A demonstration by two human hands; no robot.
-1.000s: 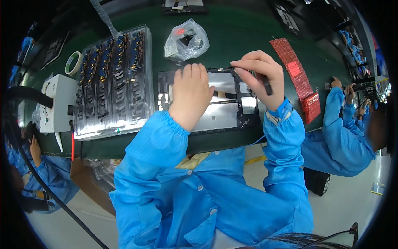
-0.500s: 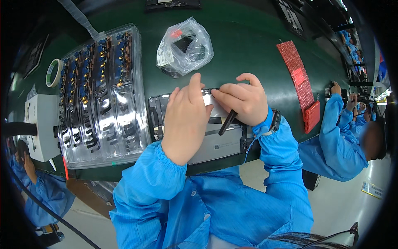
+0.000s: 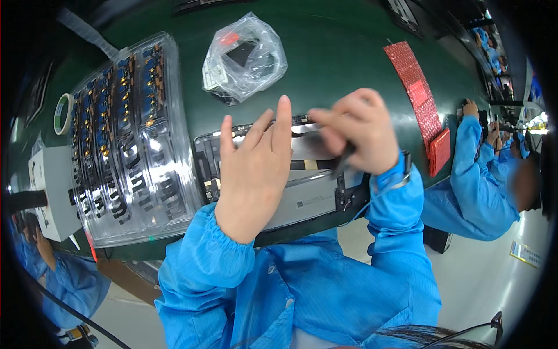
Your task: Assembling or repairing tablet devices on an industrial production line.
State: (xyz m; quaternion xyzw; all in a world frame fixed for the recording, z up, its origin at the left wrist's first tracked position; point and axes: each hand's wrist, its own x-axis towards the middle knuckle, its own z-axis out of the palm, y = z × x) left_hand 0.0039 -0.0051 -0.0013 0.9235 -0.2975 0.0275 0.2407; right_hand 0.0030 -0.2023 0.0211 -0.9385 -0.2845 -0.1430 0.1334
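Note:
An opened tablet (image 3: 317,203) lies in front of me, with grey battery panels and small circuit parts along its edges. My left hand (image 3: 253,168) rests over its left half with the fingers stretched out and apart. Above the right half is my right hand (image 3: 363,131), smeared by motion. It grips a thin black stick-like tool (image 3: 344,160), which slants down from the palm; its exact kind is unclear. The right index finger reaches toward the tablet's far edge. Part of the tablet's left half is hidden under my left hand.
A clear plastic tray (image 3: 168,192) of flex-cable parts stands at left, beside a tape roll (image 3: 63,114) and a white box (image 3: 55,192). Beyond the tablet lies a clear plastic bag (image 3: 247,61). Red bubble wrap (image 3: 414,93) lies right, near a co-worker in blue (image 3: 474,192).
My right hand has lifted and shifted right with the black tool. My left hand has spread its fingers flatter. The whole view has shifted slightly.

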